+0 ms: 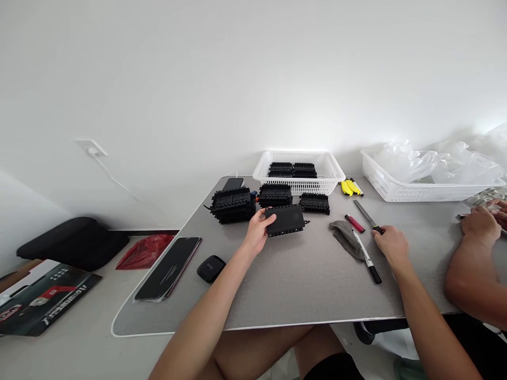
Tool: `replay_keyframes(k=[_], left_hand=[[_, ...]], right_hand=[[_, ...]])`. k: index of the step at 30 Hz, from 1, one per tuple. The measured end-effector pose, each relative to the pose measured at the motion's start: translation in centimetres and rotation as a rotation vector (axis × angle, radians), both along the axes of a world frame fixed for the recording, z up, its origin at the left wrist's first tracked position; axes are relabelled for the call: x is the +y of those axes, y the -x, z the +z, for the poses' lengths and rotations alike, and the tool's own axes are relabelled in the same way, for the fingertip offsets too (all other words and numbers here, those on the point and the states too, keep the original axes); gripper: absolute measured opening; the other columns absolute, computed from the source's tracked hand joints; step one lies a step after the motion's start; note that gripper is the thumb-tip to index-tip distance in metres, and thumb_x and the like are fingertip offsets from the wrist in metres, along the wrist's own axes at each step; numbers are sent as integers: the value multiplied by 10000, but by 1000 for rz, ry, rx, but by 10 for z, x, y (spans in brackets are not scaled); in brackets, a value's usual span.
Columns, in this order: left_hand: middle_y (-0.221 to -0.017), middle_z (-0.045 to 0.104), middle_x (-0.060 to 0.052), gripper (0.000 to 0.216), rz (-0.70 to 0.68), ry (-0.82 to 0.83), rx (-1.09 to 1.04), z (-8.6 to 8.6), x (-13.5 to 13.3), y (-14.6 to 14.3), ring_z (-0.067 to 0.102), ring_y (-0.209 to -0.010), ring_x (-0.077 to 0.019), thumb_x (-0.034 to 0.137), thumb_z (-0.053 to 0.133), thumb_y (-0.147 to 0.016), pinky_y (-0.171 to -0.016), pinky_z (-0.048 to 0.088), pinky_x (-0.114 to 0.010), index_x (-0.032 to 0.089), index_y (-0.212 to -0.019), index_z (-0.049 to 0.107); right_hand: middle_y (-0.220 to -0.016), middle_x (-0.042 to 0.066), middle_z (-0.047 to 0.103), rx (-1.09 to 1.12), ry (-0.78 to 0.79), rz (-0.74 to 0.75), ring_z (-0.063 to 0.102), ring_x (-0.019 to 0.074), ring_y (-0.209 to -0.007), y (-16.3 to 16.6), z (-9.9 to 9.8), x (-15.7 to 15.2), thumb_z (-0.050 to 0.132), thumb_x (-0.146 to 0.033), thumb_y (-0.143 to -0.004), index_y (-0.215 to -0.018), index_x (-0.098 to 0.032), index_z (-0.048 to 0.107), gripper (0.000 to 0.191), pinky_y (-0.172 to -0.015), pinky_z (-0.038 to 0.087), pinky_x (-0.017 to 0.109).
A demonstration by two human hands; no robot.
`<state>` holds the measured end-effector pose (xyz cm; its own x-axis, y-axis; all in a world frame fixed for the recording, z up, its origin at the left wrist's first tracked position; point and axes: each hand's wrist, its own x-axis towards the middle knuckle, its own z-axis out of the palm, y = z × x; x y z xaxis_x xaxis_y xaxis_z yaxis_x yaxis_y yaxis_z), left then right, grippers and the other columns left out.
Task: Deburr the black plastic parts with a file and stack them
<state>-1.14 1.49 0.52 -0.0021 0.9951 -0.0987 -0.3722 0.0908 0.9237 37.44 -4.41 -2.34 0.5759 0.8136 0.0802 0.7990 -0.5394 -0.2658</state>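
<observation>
My left hand (257, 231) grips a flat black plastic part (287, 219) by its left end, thumb on top, held above the table. The part has a smooth face and toothed edges. My right hand (391, 245) is closed around the dark handle of a file (365, 215), whose metal blade points away to the upper left. Beyond my left hand sit a stack of similar black parts (232, 203), a second stack (274, 194) and a single black part (314, 202). A grey cloth (345, 238), a white marker (367, 258) and a red lighter-like item (355, 223) lie between my hands.
At the back, a white basket (317, 184) holds more black parts. Another white basket (420, 192) contains plastic bags. Yellow-handled items (350, 187) lie between them. A phone (168, 269) and a small black case (211, 268) are at left. A co-worker's hands (481, 224) are at right.
</observation>
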Motion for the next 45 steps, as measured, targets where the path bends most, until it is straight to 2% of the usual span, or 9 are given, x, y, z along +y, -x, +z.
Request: replay_keyframes(k=[5,9,15,19,23,27,31,35,45], left_hand=[[-938,686,-69,473,14,-89,91,0,-3,-2,670,-821,-197,303,817,-631,-673,529,-284,185,-1024,581],[-941,687,-69,387,146,-368,414,-2,-11,-7,665,-885,-216,329,737,-741,-758,525,-328,214,-1076,580],[-898,732,-62,102,59,-757,633,-12,-24,-14,688,-961,-240,334,651,-824,-1014,458,-471,236,-796,660],[-953,749,-61,151,-130,-804,672,-13,-28,-13,682,-1026,-266,321,686,-796,-1089,391,-536,250,-669,645],[-1101,714,-76,140,37,-874,777,-12,-28,-13,620,-1151,-275,253,633,-827,-1083,398,-522,252,-689,656],[-1180,670,-95,151,157,-762,721,-11,-26,-17,632,-1109,-257,285,566,-880,-990,485,-448,242,-952,691],[-959,717,-87,397,-80,-430,467,-8,-24,-23,685,-809,-235,432,541,-892,-662,577,-361,218,-1223,592],[-743,699,-53,395,-237,-283,364,-7,-21,-24,623,-591,-181,446,659,-804,-513,543,-301,176,-1090,642],[-612,625,8,320,-139,-205,365,-6,-21,-23,543,-487,-128,425,649,-786,-460,507,-255,176,-986,642]], right_hand=[[-1024,213,684,-21,57,-4,636,360,-982,4,7,-3,507,-477,-865,-1117,-156,705,453,-737,486,429],[-1177,244,610,-106,-240,144,520,374,-1152,38,24,0,504,-438,-887,-1197,-101,645,479,-923,416,502],[-1045,104,671,990,-264,684,623,221,-910,125,37,22,448,-600,-894,-1199,-188,622,541,-755,510,358],[-949,63,686,1449,-221,611,637,189,-828,148,18,33,667,-573,-759,-1195,-205,607,574,-687,511,311],[-865,38,688,1492,-364,473,644,198,-819,146,2,36,777,-486,-661,-1219,-202,565,661,-668,513,311],[-860,36,693,1468,-443,440,640,191,-789,142,3,35,768,-488,-669,-1210,-193,552,653,-650,508,310],[-810,17,682,1436,-457,465,621,174,-735,143,5,32,767,-501,-668,-1198,-185,560,651,-642,493,307],[-752,3,650,1386,-453,516,596,164,-706,144,5,29,770,-511,-661,-1148,-172,588,621,-653,489,312],[-784,25,578,1292,-352,563,525,134,-692,142,11,31,610,-612,-779,-915,-172,665,464,-565,428,247]])
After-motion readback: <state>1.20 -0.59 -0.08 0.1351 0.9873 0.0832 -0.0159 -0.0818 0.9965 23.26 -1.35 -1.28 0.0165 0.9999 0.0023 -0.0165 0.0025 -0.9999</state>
